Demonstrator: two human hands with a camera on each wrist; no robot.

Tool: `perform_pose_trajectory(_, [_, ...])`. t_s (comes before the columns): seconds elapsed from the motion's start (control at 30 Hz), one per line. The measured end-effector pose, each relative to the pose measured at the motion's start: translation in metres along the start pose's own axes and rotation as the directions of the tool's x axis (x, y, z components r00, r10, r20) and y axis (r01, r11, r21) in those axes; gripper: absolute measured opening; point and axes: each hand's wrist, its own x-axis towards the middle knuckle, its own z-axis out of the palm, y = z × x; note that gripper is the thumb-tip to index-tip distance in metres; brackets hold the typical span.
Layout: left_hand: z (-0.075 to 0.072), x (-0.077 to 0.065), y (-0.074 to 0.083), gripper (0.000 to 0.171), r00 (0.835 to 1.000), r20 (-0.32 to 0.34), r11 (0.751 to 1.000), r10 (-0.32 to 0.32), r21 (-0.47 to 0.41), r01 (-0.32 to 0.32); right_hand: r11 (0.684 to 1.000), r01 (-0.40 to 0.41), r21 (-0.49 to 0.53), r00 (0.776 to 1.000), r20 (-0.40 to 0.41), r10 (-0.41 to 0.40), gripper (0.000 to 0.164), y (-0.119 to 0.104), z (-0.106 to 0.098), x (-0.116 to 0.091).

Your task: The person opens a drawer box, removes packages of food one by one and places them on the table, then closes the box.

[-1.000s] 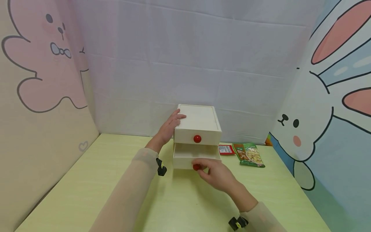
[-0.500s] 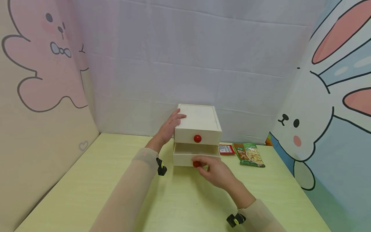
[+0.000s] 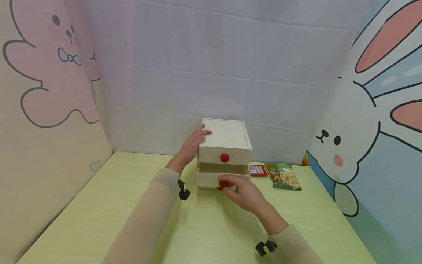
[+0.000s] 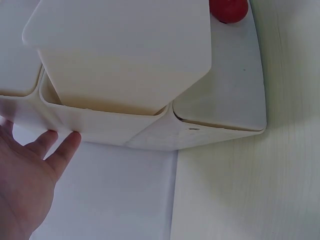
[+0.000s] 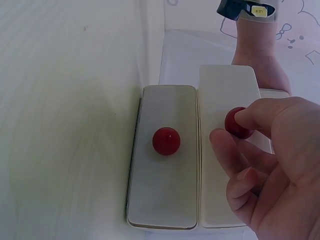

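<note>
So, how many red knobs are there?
3 visible: top knob; middle knob, pinched by the right hand, on the open drawer; bottom knob on the closed drawer beneath.

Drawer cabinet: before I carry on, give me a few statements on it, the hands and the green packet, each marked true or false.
1. The left hand touches the drawer cabinet. True.
2. The top drawer is pulled out. False: the top drawer is shut; the middle drawer is pulled out.
3. The right hand touches the middle drawer's red knob. True.
4. The bottom drawer has a blue knob. False: its knob is red.
5. The green packet lies on the table. True.
</note>
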Motion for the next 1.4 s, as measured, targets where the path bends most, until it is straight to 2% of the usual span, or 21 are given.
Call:
perform_pose_trajectory(0.8, [0.001, -0.001, 0.001, 0.056, 1.000, -0.006, 1.000, -0.005, -0.007, 0.005, 0.995, -0.097, 0.016, 0.995, -0.004, 0.097, 0.035, 0.002, 0.004, 0.012])
perform_pose_trajectory(1.07, [0.001, -0.001, 0.001, 0.055, 1.000, -0.009, 1.000, -0.001, 0.006, 0.001, 0.994, -0.097, 0.045, 0.995, -0.012, 0.098, 0.034, 0.006, 0.006, 0.016])
perform_pose_trajectory(1.4, [0.002, -0.001, 0.001, 0.056, 1.000, -0.007, 1.000, -0.005, -0.004, 0.005, 0.984, -0.152, 0.090, 0.988, -0.017, 0.154, 0.034, 0.008, 0.007, 0.023])
